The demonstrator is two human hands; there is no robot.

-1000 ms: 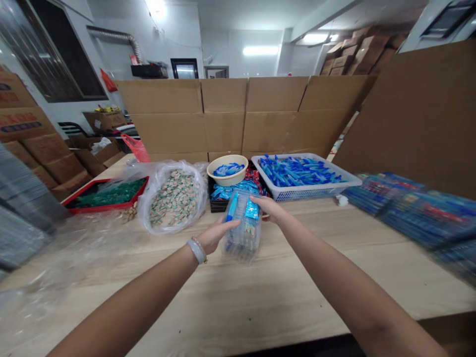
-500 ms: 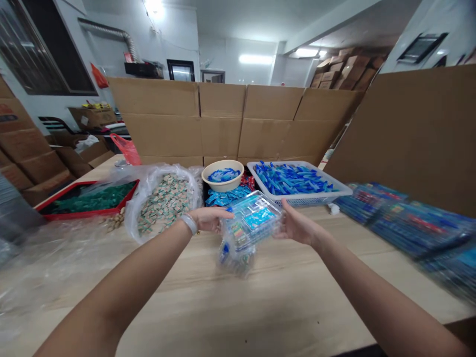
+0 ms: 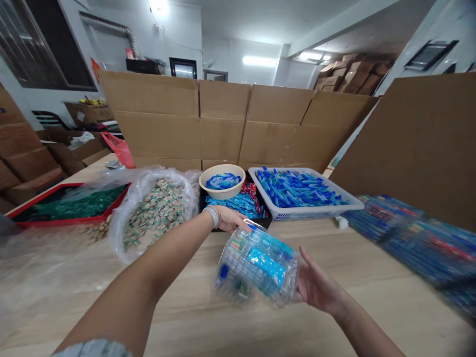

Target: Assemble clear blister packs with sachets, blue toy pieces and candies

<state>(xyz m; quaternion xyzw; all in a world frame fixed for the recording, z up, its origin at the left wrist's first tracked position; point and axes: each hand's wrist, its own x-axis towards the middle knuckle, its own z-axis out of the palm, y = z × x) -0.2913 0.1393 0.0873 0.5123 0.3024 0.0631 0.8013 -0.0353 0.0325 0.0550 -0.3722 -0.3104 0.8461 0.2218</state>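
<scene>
A clear plastic clamshell pack (image 3: 256, 267) with blue and coloured items inside is tilted just above the wooden table (image 3: 193, 312). My right hand (image 3: 316, 287) grips its right end. My left hand (image 3: 230, 219), with a pale bracelet at the wrist, touches the pack's upper left edge with its fingertips, right in front of the black tray of blue and red sachets (image 3: 243, 203).
A cream bowl of blue pieces (image 3: 222, 181), a white basket of blue sticks (image 3: 301, 191), a clear bag of small wrapped sweets (image 3: 156, 208) and a red tray of green items (image 3: 70, 203) line the table's back. Blue packs (image 3: 420, 238) are stacked at right. Cardboard boxes (image 3: 223, 124) wall the rear.
The clear pack has tipped over and moved down and toward me in my right hand. My left hand has slipped from its side to its upper left edge.
</scene>
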